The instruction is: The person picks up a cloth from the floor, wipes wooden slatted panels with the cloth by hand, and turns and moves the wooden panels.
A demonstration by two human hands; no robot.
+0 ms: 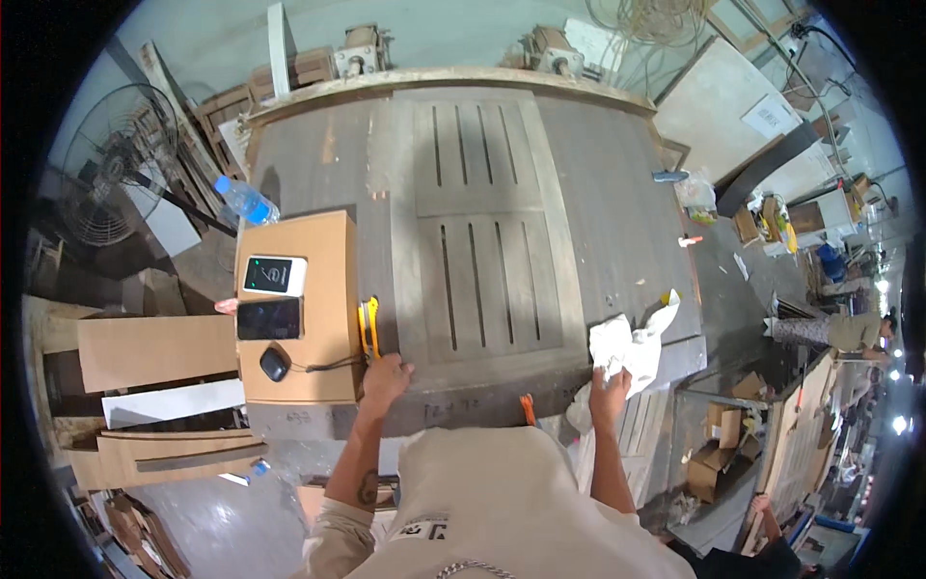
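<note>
A slatted wooden door panel [494,280] with several dark slots lies flat on the worktable in front of me. My left hand [386,379] is at its near left corner, fingers curled. The lower end of a yellow-and-black utility knife [369,328] reaches that hand; whether the fingers grip it is hard to see. At the near right corner, my right hand [610,388] has its fingers closed on a crumpled white cloth [632,349], which spreads over the panel's edge.
Left of the panel, a cardboard box [333,289] carries a white phone [274,275], a dark phone [269,318] and a black corded case [275,363]. A water bottle [248,201] lies behind it. A fan [116,164] stands far left. Other people work at right.
</note>
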